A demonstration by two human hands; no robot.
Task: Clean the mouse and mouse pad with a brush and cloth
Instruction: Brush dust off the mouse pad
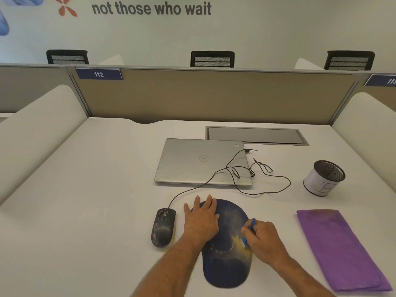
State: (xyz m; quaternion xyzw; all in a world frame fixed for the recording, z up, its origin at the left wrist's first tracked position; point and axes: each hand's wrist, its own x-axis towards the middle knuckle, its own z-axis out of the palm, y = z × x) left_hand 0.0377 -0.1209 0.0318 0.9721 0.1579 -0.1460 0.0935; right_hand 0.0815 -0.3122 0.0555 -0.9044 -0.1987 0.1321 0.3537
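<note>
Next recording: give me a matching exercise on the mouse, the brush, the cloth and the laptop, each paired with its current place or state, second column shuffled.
Column one:
1. mouse
2. brush
3. cloth
4. laptop

Column two:
A. shut, lying beyond the mouse pad
B. folded flat at the desk's right, untouched
C. gripped in the right hand over yellowish dust on the pad
D. resting on the desk beside the left hand, which presses flat on the pad

Pairs: 1-D, 2-C, 3-B, 4-A
</note>
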